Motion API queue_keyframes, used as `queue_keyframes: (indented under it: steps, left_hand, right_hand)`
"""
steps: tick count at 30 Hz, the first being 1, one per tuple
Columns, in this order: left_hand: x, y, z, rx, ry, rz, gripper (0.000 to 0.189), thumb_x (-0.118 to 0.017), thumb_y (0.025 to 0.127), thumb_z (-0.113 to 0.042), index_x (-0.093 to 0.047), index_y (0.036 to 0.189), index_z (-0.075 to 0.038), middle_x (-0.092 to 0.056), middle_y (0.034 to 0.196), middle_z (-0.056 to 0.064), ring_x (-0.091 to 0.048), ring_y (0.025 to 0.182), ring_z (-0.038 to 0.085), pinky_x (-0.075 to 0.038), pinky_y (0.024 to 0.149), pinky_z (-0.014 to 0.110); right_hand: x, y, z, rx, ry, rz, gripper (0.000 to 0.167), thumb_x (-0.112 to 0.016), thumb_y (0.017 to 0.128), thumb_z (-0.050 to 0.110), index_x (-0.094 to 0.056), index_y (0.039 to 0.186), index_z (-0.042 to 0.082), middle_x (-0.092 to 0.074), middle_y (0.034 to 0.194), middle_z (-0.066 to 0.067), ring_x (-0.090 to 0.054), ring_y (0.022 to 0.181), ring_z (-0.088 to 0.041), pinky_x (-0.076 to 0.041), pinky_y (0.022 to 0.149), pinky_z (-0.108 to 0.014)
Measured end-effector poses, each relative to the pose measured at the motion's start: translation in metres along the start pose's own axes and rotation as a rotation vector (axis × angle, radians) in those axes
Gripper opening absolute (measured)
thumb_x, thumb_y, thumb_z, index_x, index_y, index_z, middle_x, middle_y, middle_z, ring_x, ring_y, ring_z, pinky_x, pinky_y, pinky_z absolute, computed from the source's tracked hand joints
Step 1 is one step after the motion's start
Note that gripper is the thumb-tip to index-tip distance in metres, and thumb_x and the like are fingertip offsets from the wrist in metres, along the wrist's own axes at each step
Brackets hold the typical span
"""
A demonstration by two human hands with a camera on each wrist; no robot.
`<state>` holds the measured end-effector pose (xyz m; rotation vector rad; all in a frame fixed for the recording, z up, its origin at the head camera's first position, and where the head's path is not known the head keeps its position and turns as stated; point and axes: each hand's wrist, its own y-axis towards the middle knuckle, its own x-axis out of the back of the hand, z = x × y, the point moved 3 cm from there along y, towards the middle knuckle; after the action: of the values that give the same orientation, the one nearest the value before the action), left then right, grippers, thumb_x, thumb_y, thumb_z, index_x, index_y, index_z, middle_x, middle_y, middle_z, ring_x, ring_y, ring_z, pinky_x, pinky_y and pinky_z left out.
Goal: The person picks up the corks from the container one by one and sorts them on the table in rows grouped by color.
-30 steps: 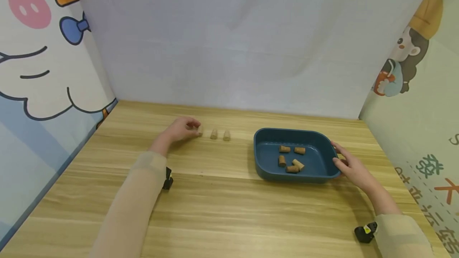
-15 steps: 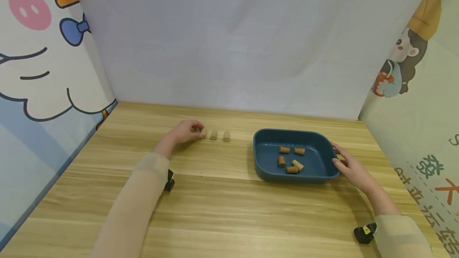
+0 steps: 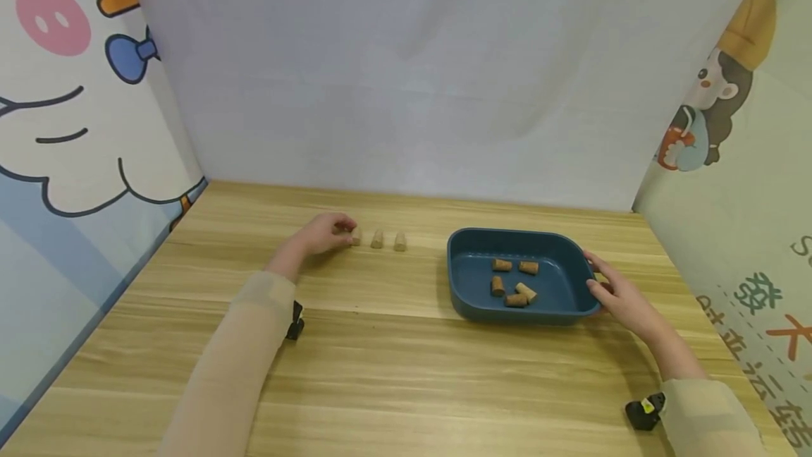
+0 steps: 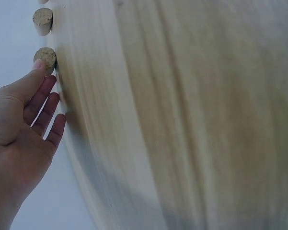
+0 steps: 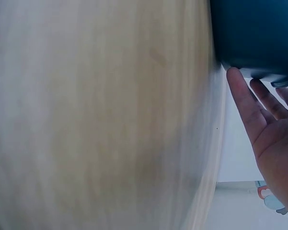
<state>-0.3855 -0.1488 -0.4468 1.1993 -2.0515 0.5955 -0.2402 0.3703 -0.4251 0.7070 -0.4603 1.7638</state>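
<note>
Pinching the leftmost cork stopper, the left hand has its grip clamped on that cork, the thumb against it and the other fingers spread out beside. This cork is toward the far edge of the wood-grain counter, left of the middle; whether it lies on the surface or barely off it cannot be told. To its right, in a row along that far edge, are a second pale cork and a third pale cork, apart from each other, both tapered and lying with their broad ends toward the near edge. Over toward the far right corner stands a dark blue rounded dish holding five corks: four brown corks and one paler cork, which lies against a brown one near the dish's front wall. The right hand touches the dish's right end, its grip apart, thumb at the rim and fingers fairly straight against the outside. Each wrist carries a small black device by a beige sleeve. Behind the far edge hangs a white cloth.
</note>
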Motion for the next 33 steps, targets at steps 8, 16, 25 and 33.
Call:
queue_keyframes:
  steps: [8, 16, 25, 33]
  left_hand:
    - [0.0, -0.002, 0.001, -0.001, -0.017, 0.012, 0.043, -0.06, 0.093, -0.01, -0.049, 0.13, 0.007, -0.051, 0.13, 0.024, -0.047, 0.123, 0.037, -0.038, 0.105, 0.047]
    - [0.0, -0.002, 0.0, 0.011, -0.023, 0.016, 0.046, -0.062, 0.092, -0.012, -0.048, 0.132, 0.006, -0.05, 0.132, 0.023, -0.046, 0.124, 0.037, -0.037, 0.106, 0.047]
    - [0.002, -0.004, -0.002, 0.003, -0.002, 0.004, 0.048, -0.062, 0.092, -0.013, -0.046, 0.133, 0.005, -0.05, 0.132, 0.023, -0.046, 0.123, 0.037, -0.038, 0.105, 0.047]
    - [0.009, -0.009, -0.007, 0.056, -0.022, -0.042, 0.049, -0.062, 0.092, -0.017, -0.046, 0.135, 0.001, -0.049, 0.134, 0.02, -0.042, 0.125, 0.037, -0.037, 0.105, 0.05]
  right_hand:
    - [-0.001, 0.0, 0.0, -0.014, 0.002, -0.002, 0.057, -0.039, 0.102, 0.012, -0.012, 0.151, 0.004, -0.026, 0.14, -0.037, -0.054, 0.104, -0.05, -0.057, 0.06, -0.031]
    - [-0.001, 0.0, 0.0, -0.014, 0.024, 0.001, 0.057, -0.038, 0.102, 0.013, -0.011, 0.151, 0.004, -0.026, 0.14, -0.036, -0.054, 0.103, -0.05, -0.058, 0.061, -0.032]
    - [0.0, -0.001, -0.001, -0.006, 0.02, -0.004, 0.057, -0.038, 0.102, 0.012, -0.012, 0.151, 0.004, -0.026, 0.139, -0.037, -0.054, 0.103, -0.051, -0.058, 0.06, -0.032]
    - [0.0, -0.002, 0.003, -0.016, 0.015, -0.001, 0.057, -0.039, 0.102, 0.012, -0.011, 0.152, 0.005, -0.025, 0.14, -0.037, -0.053, 0.104, -0.052, -0.058, 0.061, -0.032]
